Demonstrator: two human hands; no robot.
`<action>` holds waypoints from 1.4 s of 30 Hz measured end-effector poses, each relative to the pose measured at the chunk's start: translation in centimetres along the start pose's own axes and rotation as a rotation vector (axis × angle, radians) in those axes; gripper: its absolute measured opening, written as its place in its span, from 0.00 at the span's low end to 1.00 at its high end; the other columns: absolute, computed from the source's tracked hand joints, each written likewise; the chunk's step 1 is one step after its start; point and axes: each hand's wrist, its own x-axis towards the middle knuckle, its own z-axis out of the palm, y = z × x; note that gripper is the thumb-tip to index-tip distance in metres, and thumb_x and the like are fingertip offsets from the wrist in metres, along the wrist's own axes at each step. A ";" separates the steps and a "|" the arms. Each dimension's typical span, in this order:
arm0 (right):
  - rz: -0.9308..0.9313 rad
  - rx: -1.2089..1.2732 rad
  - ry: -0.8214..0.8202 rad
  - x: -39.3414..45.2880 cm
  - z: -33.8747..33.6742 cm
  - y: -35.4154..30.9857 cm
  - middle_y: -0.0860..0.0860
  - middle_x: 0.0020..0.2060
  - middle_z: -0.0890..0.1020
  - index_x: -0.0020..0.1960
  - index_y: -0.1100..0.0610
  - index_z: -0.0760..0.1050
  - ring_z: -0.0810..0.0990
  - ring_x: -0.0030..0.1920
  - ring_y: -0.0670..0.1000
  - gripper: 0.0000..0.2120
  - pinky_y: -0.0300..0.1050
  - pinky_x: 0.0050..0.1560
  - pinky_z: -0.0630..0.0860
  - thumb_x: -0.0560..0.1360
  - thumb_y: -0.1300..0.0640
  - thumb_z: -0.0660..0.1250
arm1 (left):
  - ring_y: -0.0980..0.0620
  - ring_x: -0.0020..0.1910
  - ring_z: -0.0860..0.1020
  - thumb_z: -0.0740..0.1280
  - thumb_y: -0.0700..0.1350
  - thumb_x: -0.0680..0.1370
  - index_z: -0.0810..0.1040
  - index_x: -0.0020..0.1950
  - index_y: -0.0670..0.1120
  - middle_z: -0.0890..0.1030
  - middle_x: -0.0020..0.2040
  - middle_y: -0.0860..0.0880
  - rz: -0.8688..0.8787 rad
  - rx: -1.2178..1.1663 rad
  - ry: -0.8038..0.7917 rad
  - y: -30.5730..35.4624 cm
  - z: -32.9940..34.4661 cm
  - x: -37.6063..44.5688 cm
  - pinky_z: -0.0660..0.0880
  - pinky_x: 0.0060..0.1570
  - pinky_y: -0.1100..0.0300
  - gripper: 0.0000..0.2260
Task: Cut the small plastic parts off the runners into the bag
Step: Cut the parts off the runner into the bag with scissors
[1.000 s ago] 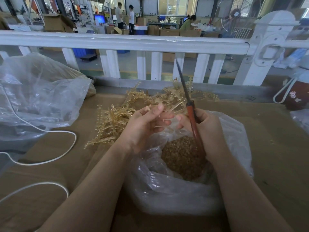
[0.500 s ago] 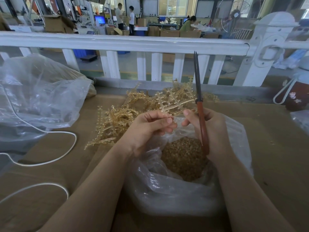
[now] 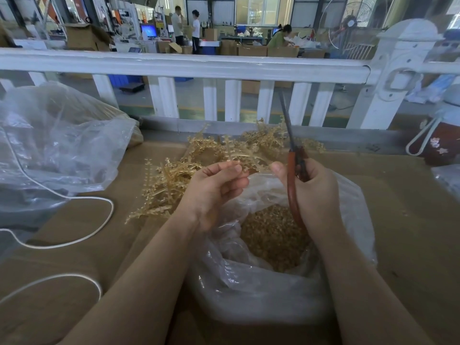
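A white railing (image 3: 184, 64) with square balusters runs across the view above a brown cardboard-covered tabletop (image 3: 410, 220). Behind it lies a grey workshop floor (image 3: 191, 100), stacked cardboard boxes (image 3: 251, 49), a lit blue monitor (image 3: 148, 30), bright windows (image 3: 258, 9) and a standing fan (image 3: 352, 21).

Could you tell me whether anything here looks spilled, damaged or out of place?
Nothing stands out: the cut amber plastic parts sit inside the clear plastic bag, none visibly spilled on the brown cardboard surface.

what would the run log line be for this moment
left hand: pinches runner | right hand: grips scissors, blades up | bag: open below
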 end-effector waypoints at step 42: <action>-0.224 -0.667 -0.252 -0.6 0.1 0.9 0.38 0.39 0.81 0.50 0.44 0.78 0.73 0.36 0.37 0.29 0.28 0.35 0.64 0.66 0.22 0.63 | 0.44 0.50 0.84 0.66 0.31 0.79 0.74 0.59 0.32 0.83 0.49 0.35 0.392 0.318 0.137 -0.2 0.7 -0.3 0.80 0.54 0.58 0.09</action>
